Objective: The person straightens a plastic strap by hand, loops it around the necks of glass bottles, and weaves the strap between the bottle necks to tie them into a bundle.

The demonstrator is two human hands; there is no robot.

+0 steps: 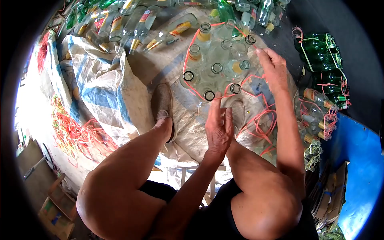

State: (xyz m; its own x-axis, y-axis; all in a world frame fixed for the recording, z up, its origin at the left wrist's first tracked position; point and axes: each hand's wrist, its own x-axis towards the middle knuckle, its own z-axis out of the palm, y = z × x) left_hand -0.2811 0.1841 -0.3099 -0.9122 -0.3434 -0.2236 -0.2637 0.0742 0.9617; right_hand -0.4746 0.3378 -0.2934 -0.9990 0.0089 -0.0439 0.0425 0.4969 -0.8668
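Note:
A cluster of upright clear glass bottles (216, 69) stands before me, with a pink plastic string (185, 64) looped round the necks. My right hand (274, 70) is at the right side of the cluster, thumb and fingers pinched on the string by a bottle neck. On the near side, my left hand (220, 126) has its index finger stretched up to the string beside a front bottle, thumb apart from it. Slack string (260, 120) trails in loops to the right of my left hand, over the sheet and my shoe.
Loose clear bottles (172, 32) lie at the back. Tied green bottles (320, 52) and tied clear bottles (320, 114) are at the right, near a blue panel (364, 160). A woven plastic sheet (100, 84) and a heap of coloured string (80, 134) lie left.

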